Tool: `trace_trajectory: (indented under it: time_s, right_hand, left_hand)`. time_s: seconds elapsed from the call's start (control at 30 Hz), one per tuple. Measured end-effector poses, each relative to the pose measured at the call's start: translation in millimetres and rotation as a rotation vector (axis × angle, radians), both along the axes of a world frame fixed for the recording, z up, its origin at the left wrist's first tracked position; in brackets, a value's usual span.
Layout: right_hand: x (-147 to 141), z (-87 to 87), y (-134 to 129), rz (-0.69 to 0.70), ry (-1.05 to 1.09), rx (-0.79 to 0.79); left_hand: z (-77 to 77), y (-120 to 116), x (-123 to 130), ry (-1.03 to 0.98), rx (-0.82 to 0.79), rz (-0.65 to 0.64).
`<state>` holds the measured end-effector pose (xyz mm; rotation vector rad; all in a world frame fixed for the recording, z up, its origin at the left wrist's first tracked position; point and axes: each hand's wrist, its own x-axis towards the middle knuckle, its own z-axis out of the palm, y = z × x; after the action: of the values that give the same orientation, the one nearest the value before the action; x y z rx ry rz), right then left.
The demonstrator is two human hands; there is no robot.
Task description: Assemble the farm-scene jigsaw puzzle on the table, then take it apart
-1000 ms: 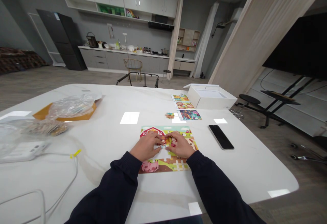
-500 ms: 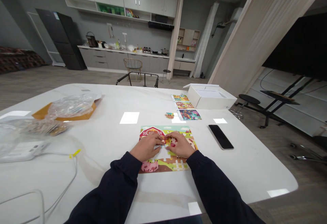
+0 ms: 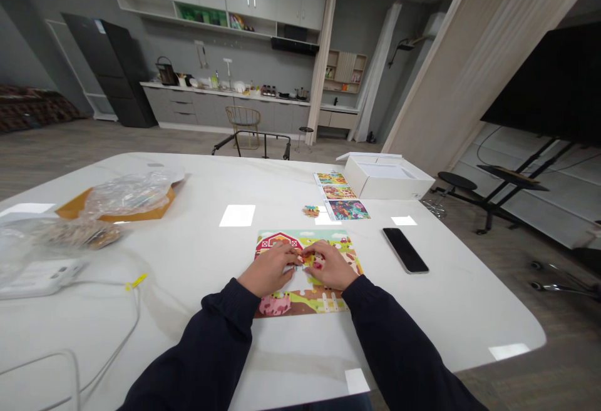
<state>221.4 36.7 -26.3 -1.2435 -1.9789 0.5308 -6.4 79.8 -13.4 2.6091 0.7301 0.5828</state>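
A farm-scene jigsaw puzzle (image 3: 277, 304) lies flat on the white table, with a red barn at its upper left and a white gap in its middle. Over the barn side, my left hand (image 3: 270, 268) has its fingers curled in on a small puzzle piece (image 3: 300, 259). From the other side my right hand (image 3: 328, 265) pinches the same piece with thumb and forefinger. The fingers hide most of this piece and part of the gap. Beyond the puzzle sits a small stack of loose pieces (image 3: 310, 211).
Behind lie a picture sheet (image 3: 346, 209) and an open white box (image 3: 375, 182). A black phone (image 3: 405, 250) rests on the right. At left are an orange tray (image 3: 141, 216) under clear plastic, bagged pieces (image 3: 89, 234), a white charger (image 3: 42, 276) and its cable (image 3: 139, 311).
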Motion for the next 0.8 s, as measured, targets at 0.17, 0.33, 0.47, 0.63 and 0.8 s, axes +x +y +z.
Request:
trace_trajectory:
  time_s: [0.17,0.33,0.47,0.63,0.8]
  right_hand:
    - [-2.7,1.8,-1.1,-0.002,0.003,-0.016]
    - [-1.4,13.5,-3.0,-0.101,0.053,0.036]
    - [16.7,25.5,21.8,-0.267,0.091,0.045]
    - [37.8,16.7,95.1,-0.296,-0.116,-0.025]
    - [38.4,-4.6,148.3,-0.354,-0.216,-0.054]
  left_hand:
    - [-2.3,-0.8,0.3,-0.020,-0.014,0.000]
    - [3.9,-3.4,1.4,-0.063,0.014,0.008]
    - [14.0,-6.9,1.8,-0.127,0.071,0.018]
    - [23.2,-9.5,0.7,-0.215,0.136,0.040]
    - [24.7,-4.4,-5.5,-0.311,0.166,0.189]
